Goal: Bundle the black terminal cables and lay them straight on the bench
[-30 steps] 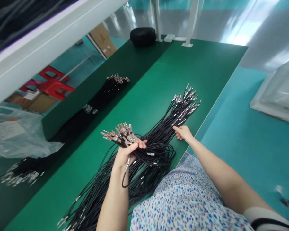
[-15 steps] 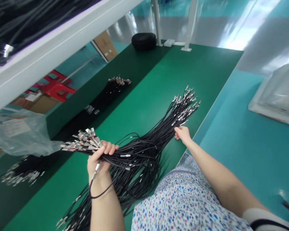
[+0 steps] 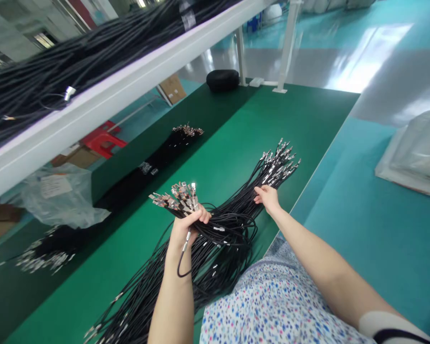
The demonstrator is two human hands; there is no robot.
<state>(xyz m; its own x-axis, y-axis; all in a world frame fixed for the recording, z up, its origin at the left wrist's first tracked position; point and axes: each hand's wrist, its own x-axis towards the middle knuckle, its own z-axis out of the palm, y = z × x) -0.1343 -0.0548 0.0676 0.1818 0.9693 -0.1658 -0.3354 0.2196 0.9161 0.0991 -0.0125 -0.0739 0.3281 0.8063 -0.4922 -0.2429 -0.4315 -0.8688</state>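
Note:
My left hand (image 3: 190, 223) is wrapped round one end of a bunch of black cables (image 3: 222, 220) and holds it raised above the table. Metal terminals (image 3: 179, 197) fan out above its thumb, and one cable end with a silver connector (image 3: 186, 240) hangs down over the wrist. My right hand (image 3: 267, 198) is at the far part of a cable bundle (image 3: 249, 193), just below its silver terminals (image 3: 281, 160). Its fingers are slightly bent and a little apart, touching or just over the cables. More cables lie looped beneath my left hand and run toward the near edge.
Behind lies another cable bundle (image 3: 129, 184) under the shelf (image 3: 136, 79), which carries more black cables (image 3: 103, 57). A clear plastic bag (image 3: 62, 196) rests at its left. A black case (image 3: 222, 80) stands at the green table's (image 3: 322, 107) far end. Wrapped goods (image 3: 415, 148) sit right.
My left hand has moved right and closer to my right hand with the bunch of cables. My right hand has shifted slightly left, over the bundle. The view has tilted up a little.

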